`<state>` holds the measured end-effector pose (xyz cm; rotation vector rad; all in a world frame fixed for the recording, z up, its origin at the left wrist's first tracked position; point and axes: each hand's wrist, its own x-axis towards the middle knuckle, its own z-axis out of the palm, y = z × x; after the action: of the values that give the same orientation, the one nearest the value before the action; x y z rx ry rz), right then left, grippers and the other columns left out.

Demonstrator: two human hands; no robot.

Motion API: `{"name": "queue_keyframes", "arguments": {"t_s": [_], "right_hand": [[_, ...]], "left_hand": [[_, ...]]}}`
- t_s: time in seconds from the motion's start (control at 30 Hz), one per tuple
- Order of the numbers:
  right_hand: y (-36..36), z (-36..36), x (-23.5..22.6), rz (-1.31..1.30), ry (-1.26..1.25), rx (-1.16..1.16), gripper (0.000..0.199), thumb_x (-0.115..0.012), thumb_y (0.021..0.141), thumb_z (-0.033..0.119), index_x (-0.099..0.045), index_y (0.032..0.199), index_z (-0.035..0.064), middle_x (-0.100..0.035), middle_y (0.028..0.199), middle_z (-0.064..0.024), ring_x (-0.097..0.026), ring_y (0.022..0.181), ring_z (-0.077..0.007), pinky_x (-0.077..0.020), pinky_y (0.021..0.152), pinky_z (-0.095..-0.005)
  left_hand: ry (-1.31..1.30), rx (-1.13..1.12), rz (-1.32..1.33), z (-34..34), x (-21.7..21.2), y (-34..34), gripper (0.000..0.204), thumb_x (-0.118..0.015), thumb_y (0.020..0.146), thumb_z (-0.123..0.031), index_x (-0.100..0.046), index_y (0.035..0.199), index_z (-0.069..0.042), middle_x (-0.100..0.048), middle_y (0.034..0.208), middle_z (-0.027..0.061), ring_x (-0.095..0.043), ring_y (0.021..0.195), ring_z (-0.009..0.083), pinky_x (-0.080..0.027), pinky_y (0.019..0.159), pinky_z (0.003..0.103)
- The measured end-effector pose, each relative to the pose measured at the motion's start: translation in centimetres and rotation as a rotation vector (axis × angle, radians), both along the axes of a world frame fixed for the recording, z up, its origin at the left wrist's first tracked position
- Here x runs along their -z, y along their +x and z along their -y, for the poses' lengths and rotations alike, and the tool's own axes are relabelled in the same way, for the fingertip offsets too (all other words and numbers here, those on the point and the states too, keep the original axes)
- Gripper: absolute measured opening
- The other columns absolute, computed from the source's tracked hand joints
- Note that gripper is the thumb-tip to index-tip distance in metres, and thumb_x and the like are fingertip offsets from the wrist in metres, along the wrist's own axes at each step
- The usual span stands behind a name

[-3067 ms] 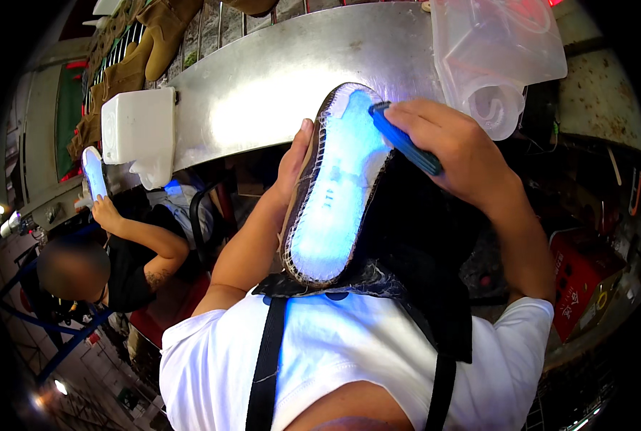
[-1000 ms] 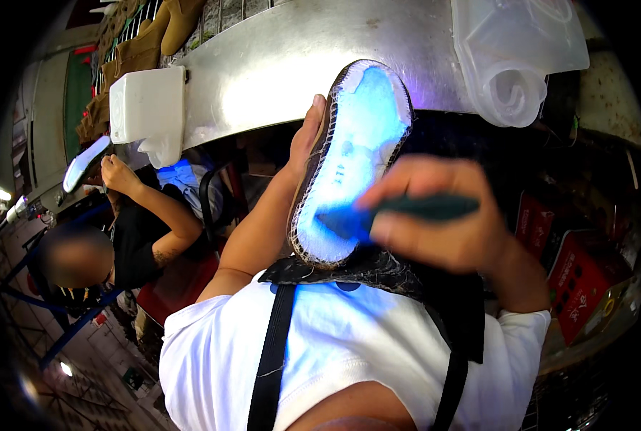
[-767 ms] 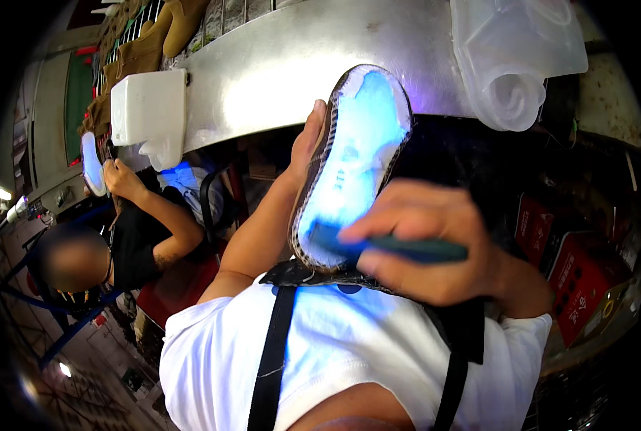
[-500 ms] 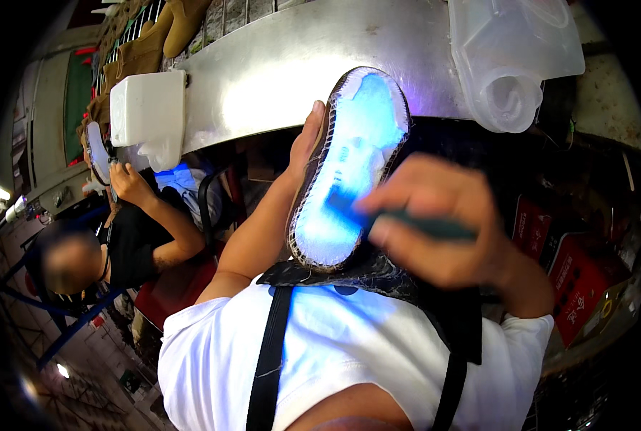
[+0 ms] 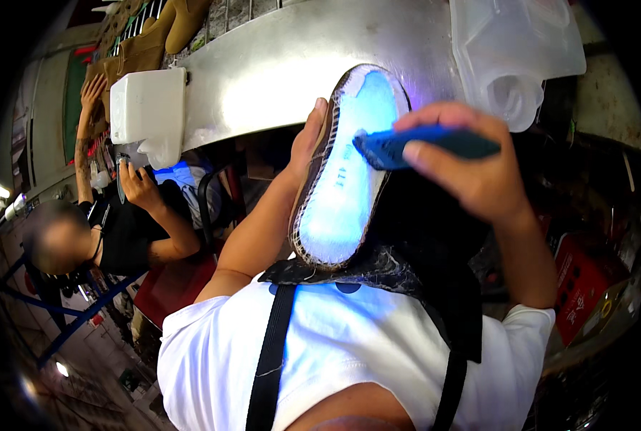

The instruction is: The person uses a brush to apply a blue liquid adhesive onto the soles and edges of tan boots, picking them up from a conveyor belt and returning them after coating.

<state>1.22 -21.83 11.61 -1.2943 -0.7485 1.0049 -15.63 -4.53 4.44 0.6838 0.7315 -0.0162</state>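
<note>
A lasted shoe upper [image 5: 333,215] lies bottom up, its heel end towards me, with stitching all round the rim. Bright blue light covers its pale underside. My left hand [image 5: 309,140] grips it along the left side; the thumb shows and the other fingers are hidden behind. In my right hand [image 5: 471,161] is a flat brush [image 5: 435,144] with a dark blue handle, pinched between thumb and fingers. The brush's tip touches, or hovers just above, the middle of the shoe's bottom, near its right edge.
A metal bench [image 5: 277,79] runs beyond the shoe. On it stand a white plastic jug [image 5: 148,108] and a cut translucent jug [image 5: 514,43]. Tan boots [image 5: 144,54] sit at far left. A co-worker [image 5: 130,237] sits left; red boxes [image 5: 579,280] are at right.
My right hand has moved the brush away from me, from near the heel end to the shoe's middle. My left hand and the shoe stay nearly still. The co-worker's far arm now reaches towards the boots.
</note>
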Motion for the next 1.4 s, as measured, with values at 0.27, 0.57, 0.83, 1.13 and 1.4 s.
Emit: {"name": "queue_keyframes", "arguments": {"t_s": [0.27,0.57,0.83,1.13,1.4], "right_hand": [[-0.1,0.8,-1.4,0.351,0.14,-0.054,0.025,-0.075,0.082,-0.002,-0.072,0.107,-0.0021,-0.073,0.101,-0.0133,-0.07,0.092,-0.0198,-0.0543,0.084,-0.0288],[-0.5,2.2,-1.5,0.453,0.429,-0.053,0.034,-0.085,0.075,0.003,-0.074,0.106,0.0091,-0.064,0.124,-0.0254,-0.067,0.099,-0.024,-0.0552,0.083,-0.0313],[-0.3,3.4,0.2,0.344,0.429,-0.05,0.04,-0.087,0.078,0.016,-0.066,0.11,0.0032,-0.059,0.13,-0.0275,-0.065,0.107,-0.028,-0.0536,0.089,-0.0351],[0.2,3.8,2.3,0.128,0.554,0.238,0.049,-0.085,0.081,0.008,-0.059,0.121,-0.0005,-0.06,0.128,-0.0316,-0.063,0.119,-0.034,-0.0519,0.101,-0.0415],[0.6,4.1,2.0,0.288,0.556,0.338,0.045,-0.084,0.081,0.007,-0.062,0.119,0.0001,-0.06,0.129,-0.0327,-0.062,0.12,-0.0362,-0.0517,0.1,-0.0411]], "left_hand": [[-0.102,-0.078,-0.015,0.7,-0.3,0.4,0.086,-0.025,0.102,-0.071,-0.039,0.154,-0.004,-0.052,0.145,0.0248,-0.055,0.131,0.0386,-0.044,0.113,0.05],[-0.14,-0.048,0.095,-0.4,0.8,-0.1,0.082,-0.038,0.1,-0.069,-0.039,0.155,-0.01,-0.053,0.146,0.0215,-0.056,0.129,0.0379,-0.046,0.11,0.052],[-0.119,-0.063,0.07,-0.5,0.8,-0.3,0.074,-0.028,0.107,-0.059,-0.042,0.151,-0.001,-0.06,0.136,0.0231,-0.064,0.121,0.0322,-0.052,0.105,0.045],[0.741,0.1,0.152,-7.0,-3.3,4.0,0.051,-0.044,0.108,-0.046,-0.053,0.13,-0.001,-0.067,0.108,0.0111,-0.068,0.093,0.0161,-0.056,0.086,0.032],[2.083,0.438,-0.338,-11.7,-5.1,10.1,0.054,-0.058,0.099,-0.05,-0.063,0.123,-0.002,-0.071,0.088,0.018,-0.071,0.084,0.0349,-0.055,0.076,0.042]]}}
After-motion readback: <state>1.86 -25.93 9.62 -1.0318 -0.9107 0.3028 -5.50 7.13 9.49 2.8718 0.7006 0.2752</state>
